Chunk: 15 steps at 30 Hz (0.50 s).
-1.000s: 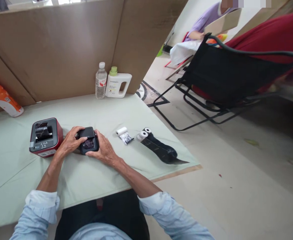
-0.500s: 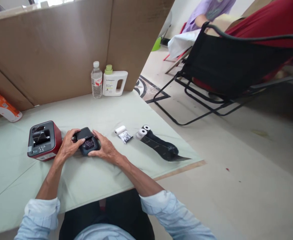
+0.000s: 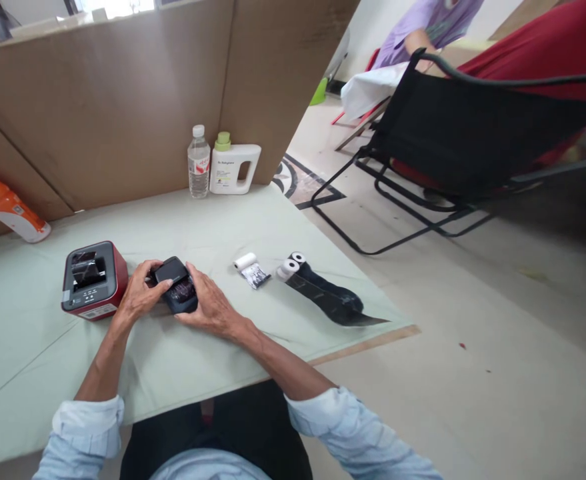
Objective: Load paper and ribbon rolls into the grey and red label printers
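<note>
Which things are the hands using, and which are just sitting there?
In use:
- black printer, held between the left hand and right hand
- paper rolls and small roll, probably

Just lying about:
- red printer
- water bottle
- white jug
- orange bottle
- black chair

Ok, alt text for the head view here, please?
Both hands, left hand and right hand, grip a small black printer on a pale green table. A red printer sits left, paper rolls right.
</note>
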### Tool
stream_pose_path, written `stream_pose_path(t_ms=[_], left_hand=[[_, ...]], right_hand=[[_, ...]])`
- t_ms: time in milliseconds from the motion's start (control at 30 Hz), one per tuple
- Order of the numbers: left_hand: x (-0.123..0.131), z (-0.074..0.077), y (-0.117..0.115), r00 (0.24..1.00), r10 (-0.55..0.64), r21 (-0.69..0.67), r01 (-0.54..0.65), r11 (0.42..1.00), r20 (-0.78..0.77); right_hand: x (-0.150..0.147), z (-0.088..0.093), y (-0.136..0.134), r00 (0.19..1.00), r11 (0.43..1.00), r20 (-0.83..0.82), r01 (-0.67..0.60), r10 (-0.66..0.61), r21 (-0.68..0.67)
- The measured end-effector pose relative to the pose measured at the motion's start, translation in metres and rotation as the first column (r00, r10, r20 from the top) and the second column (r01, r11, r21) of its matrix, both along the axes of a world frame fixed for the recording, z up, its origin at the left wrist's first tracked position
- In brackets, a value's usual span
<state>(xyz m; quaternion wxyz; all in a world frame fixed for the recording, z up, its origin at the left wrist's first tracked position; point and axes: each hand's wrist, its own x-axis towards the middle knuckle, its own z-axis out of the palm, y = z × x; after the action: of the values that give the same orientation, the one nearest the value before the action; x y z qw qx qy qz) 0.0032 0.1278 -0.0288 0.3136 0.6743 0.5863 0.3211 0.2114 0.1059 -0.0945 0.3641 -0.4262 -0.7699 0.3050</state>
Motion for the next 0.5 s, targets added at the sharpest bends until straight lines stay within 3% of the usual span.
stream_pose_path(t_ms=[233, 500], left_hand=[[0.003, 0.01, -0.013, 0.995, 0.097, 0.058, -0.098, 0.993, 0.024], [0.01, 0.007, -0.042, 0.976, 0.103, -0.103, -0.085, 0.991, 0.191]], right_hand=[[0.024, 0.017, 0.001, 0.981, 0.985, -0.137, -0.15, 0.139, -0.08], [0.04, 0.014, -0.015, 0.967, 0.96, -0.158, -0.225, 0.199, -0.169]])
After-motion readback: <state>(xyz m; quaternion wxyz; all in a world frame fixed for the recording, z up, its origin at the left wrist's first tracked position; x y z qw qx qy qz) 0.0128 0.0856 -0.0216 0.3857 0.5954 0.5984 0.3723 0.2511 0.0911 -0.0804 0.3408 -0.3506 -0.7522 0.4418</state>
